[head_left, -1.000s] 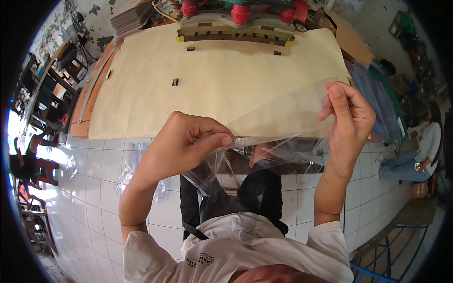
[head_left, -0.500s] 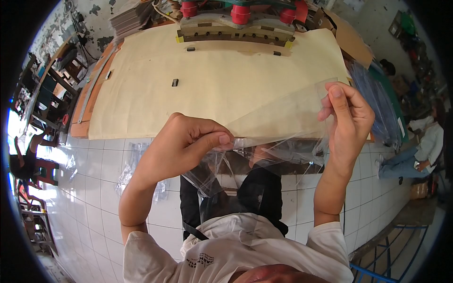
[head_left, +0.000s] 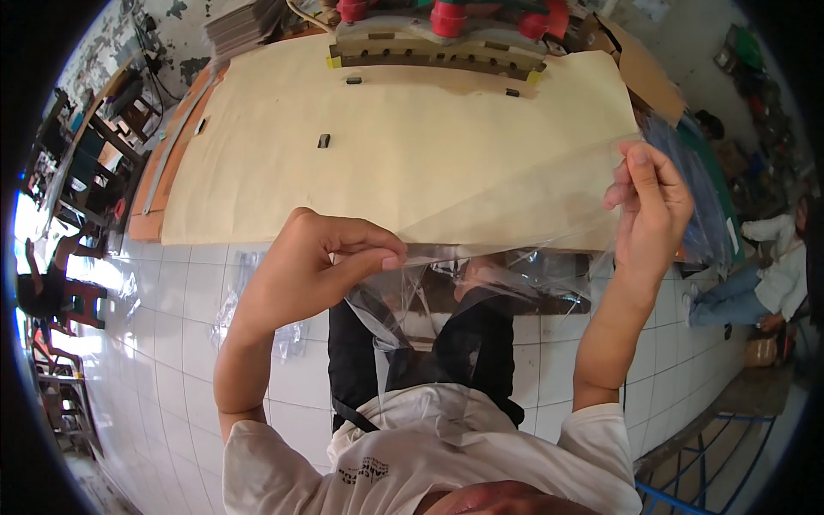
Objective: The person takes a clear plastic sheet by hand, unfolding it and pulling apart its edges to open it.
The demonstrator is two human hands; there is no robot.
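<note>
A thin clear plastic sheet (head_left: 515, 202) is stretched between my two hands, over the near edge of the paper-covered table (head_left: 283, 184). Its lower part hangs in creases over my lap. My left hand (head_left: 318, 266) pinches one edge of the sheet between thumb and forefinger. Higher and to the right, my right hand (head_left: 652, 197) is closed on an upper corner, thumb against fingers. Glare and transparency make the sheet's full outline hard to follow.
A machine with red knobs (head_left: 448, 19) and a slotted metal bar (head_left: 442, 58) stands at the table's back. Small black blocks (head_left: 324, 141) lie on the paper. A metal ruler (head_left: 176, 142) is at left, stacked plastic sheets (head_left: 687, 184) at right. Another person (head_left: 777, 257) is at far right.
My hands have moved slightly apart, the left one leftward and the right one to the right, drawing the sheet wider. Both still grip it.
</note>
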